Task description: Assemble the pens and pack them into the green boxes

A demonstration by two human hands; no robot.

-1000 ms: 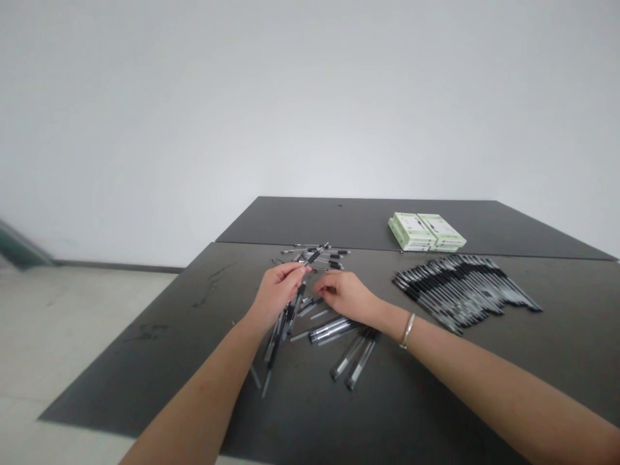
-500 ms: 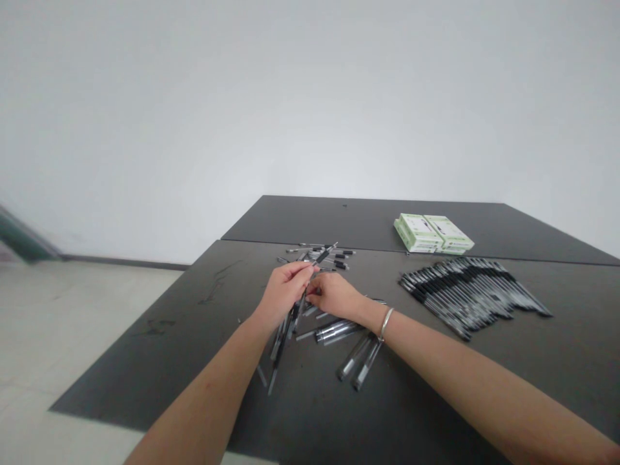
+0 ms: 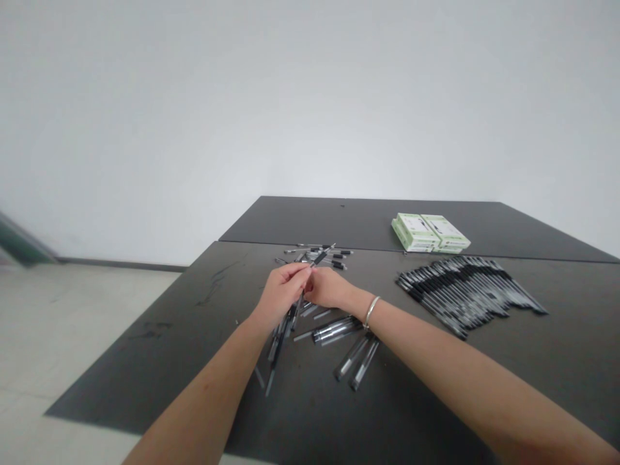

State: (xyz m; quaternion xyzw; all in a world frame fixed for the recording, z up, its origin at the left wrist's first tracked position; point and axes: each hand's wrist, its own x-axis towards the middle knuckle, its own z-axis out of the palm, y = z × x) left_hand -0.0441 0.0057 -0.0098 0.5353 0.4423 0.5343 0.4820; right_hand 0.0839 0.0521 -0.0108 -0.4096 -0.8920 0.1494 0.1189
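Note:
My left hand (image 3: 281, 294) is closed around a slim black-and-clear gel pen (image 3: 317, 258), which slants up and away from my fingers. My right hand (image 3: 327, 289) is curled beside it, fingertips against my left fingers, and whatever they pinch is hidden. Below both hands, more pens (image 3: 278, 342) lie crossed on the dark tabletop (image 3: 402, 407). A loose heap of pens (image 3: 329, 257) lies just beyond my fingers. Several clear-barrelled pens (image 3: 351, 358) lie near my right wrist, which wears a silver bangle (image 3: 371, 312).
Many pens in a fanned, overlapping row (image 3: 467, 287) lie to the right. Two pale green-and-white boxes (image 3: 430, 232) sit on a second dark table section (image 3: 329, 219) behind the seam. A white wall stands behind, and a pale floor (image 3: 62, 336) lies to the left.
My right hand has moved left and now meets my left fingers. The view has shifted slightly between frames. The loose pens on the table stay in place.

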